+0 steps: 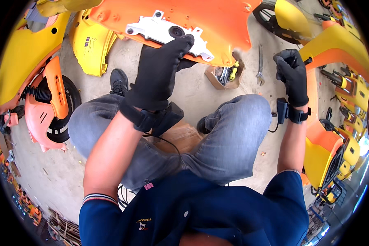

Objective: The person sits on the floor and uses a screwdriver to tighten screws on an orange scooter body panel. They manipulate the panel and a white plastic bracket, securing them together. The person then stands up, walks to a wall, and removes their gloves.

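My left hand (153, 76), in a black glove, grips the near edge of an orange plastic panel (209, 14) and a white plastic housing (156, 29). The thumb lies over the housing, close to its round black opening; the other fingers are hidden underneath. This housing lies along the panel's near edge and has several mounting tabs with holes. Off to the right, my gloved right hand (291, 74) is raised with curled fingers, apart from the panel. Whatever its fingers hold, if anything, cannot be made out. A short dark piece (308, 61) shows just beside it.
An open cardboard box (219, 82) holds tools, among them a yellow-handled one (233, 74). An adjustable wrench (260, 69) lies on the floor. Yellow and orange vehicle bodies flank me, with a wheel (71, 102) at left. A yellow panel (88, 49) lies beyond my foot.
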Available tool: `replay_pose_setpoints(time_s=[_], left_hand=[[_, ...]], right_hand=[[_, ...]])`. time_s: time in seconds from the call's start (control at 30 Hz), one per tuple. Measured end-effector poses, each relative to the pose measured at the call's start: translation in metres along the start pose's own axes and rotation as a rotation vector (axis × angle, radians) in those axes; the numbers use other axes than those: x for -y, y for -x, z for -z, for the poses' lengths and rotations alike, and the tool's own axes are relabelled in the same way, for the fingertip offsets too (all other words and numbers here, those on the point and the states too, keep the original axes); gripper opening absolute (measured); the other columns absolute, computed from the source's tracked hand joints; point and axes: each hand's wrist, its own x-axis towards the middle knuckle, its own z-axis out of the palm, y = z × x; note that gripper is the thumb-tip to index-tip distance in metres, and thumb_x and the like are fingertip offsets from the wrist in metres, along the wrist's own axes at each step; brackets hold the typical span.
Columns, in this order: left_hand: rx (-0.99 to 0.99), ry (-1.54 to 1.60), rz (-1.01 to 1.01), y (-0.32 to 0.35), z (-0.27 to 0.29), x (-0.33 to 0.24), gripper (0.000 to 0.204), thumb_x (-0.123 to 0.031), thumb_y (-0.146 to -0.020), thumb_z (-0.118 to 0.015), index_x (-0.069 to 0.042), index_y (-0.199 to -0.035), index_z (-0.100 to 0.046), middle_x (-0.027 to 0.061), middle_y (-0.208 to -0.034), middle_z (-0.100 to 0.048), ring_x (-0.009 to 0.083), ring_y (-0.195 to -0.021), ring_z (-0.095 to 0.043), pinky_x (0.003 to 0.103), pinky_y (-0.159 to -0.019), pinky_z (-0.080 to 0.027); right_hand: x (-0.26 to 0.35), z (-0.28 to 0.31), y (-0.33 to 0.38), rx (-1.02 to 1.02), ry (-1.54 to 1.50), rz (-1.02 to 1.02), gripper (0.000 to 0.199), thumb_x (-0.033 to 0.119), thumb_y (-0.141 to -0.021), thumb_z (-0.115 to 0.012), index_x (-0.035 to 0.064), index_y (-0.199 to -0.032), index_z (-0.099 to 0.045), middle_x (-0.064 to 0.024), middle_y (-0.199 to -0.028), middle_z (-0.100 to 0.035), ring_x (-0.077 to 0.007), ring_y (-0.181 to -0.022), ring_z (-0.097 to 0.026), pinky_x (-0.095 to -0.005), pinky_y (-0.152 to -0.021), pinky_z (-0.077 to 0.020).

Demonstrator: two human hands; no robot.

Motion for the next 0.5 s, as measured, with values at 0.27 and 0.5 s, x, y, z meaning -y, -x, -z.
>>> replay_pose_setpoints(time_s=[0.27, 0.5], left_hand=[[-0.159, 0.543, 0.416, -0.005, -0.01, -0.021, 0.024, -0.007, -0.096, -0.059, 0.004, -0.116, -0.064, 0.011, -0.117, -0.066, 0.017, -0.104, -0.066, 0.028, -0.084, -0.06], [-0.217, 0.568, 0.392, -0.008, -0.017, -0.029, 0.022, -0.004, -0.085, -0.067, 0.005, -0.105, -0.061, 0.0089, -0.098, -0.067, 0.015, -0.083, -0.068, 0.027, -0.071, -0.056]], right_hand=[[0.109, -0.061, 0.055, 0.152, 0.114, 0.065, 0.023, 0.011, -0.09, -0.063, 0.0021, -0.111, -0.068, -0.0001, -0.081, -0.062, -0.0044, -0.066, -0.055, -0.02, -0.055, -0.044], [0.101, -0.111, 0.037, 0.352, 0.172, 0.187, 0.02, 0.01, -0.09, -0.064, 0.0, -0.106, -0.068, -0.0005, -0.081, -0.064, -0.0043, -0.067, -0.056, -0.0201, -0.058, -0.044]])
